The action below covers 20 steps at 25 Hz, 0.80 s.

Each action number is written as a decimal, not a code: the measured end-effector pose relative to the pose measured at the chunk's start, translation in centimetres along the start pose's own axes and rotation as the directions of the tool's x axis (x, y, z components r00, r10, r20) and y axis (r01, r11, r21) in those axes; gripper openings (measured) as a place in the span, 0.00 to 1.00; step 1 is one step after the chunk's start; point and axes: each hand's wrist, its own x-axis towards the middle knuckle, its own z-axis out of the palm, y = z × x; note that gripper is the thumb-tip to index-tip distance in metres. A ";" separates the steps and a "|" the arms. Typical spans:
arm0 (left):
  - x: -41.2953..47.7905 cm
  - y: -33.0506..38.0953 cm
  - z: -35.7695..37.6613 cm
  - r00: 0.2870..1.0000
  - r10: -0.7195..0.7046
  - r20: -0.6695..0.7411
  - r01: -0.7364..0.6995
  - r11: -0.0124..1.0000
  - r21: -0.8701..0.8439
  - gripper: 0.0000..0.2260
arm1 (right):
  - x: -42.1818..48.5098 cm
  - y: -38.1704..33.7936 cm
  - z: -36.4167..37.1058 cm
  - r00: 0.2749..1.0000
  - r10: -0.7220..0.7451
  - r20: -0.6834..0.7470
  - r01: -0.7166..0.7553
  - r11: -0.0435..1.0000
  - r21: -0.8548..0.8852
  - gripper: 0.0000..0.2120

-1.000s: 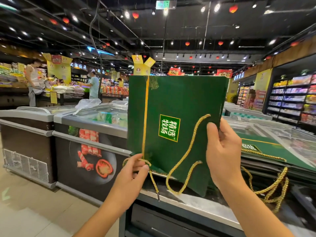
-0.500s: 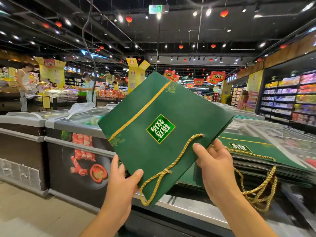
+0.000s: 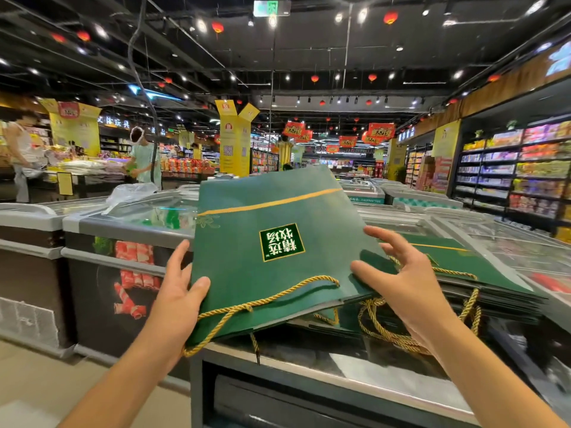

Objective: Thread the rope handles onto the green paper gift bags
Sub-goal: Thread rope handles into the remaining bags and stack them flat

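A flat green paper gift bag with a gold stripe and a square label lies tilted, its label upside down, partly over a stack of green bags on a freezer lid. A gold rope handle loops across its near edge and hangs down. My left hand grips the bag's left edge, thumb on top. My right hand touches the bag's right edge with fingers spread apart, not clearly gripping. More gold rope handles dangle from the stack below my right hand.
Chest freezers stand to the left and behind, one with a plastic bag on its lid. The freezer's front edge runs below the bags. Two people are at the far left. Shelves line the right.
The bag has turned from upright to nearly flat, label now upside down, and come down onto the stack. My right hand has let go of its edge and spread its fingers.
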 end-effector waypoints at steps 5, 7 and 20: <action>2.0 1.9 0.7 0.988 0.098 0.122 -0.127 0.958 0.259 0.21 | 1.6 0.3 -1.8 0.999 -0.030 0.041 0.043 0.940 -0.339 0.27; 2.8 2.7 1.5 0.979 0.102 0.179 -0.156 0.934 0.322 0.23 | 2.2 0.0 -2.6 0.998 -0.045 0.031 0.054 0.906 -0.419 0.25; 9.9 7.2 15.5 0.877 0.057 0.476 -0.343 0.769 0.540 0.24 | 5.9 0.3 -14.3 0.994 0.016 -0.104 -0.083 0.729 -0.680 0.25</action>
